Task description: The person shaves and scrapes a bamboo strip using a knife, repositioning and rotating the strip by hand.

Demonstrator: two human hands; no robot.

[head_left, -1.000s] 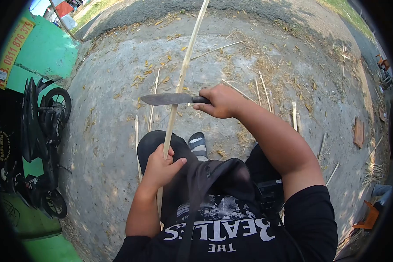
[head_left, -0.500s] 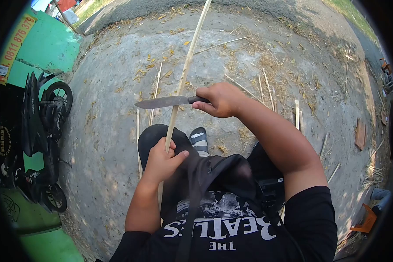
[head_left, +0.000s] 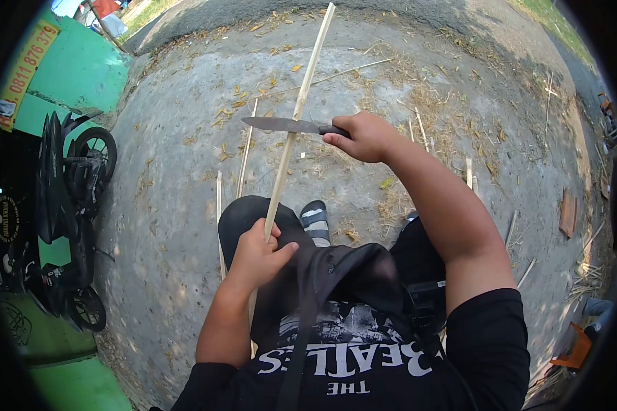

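My left hand [head_left: 259,255] is closed around a long pale strip, likely bamboo [head_left: 281,168], just above my knee. The strip slants up and away, its far end high over the ground, its near end passing under my forearm. My right hand [head_left: 365,137] grips the dark handle of a knife [head_left: 281,124]. The knife's broad grey blade lies across the strip, well beyond my left hand, its tip pointing left. Blade and strip appear to touch.
Several thin strips [head_left: 247,151] lie on the concrete ground [head_left: 178,205], among dry leaves and shavings [head_left: 452,130]. A motorcycle [head_left: 68,219] stands at the left by a green wall [head_left: 82,68]. To the right are a brown wooden piece [head_left: 567,212] and an orange object [head_left: 574,346].
My right hand and the knife have moved away from me along the strip and slightly right. My left hand stays nearly in place; the strip's far end has shifted slightly.
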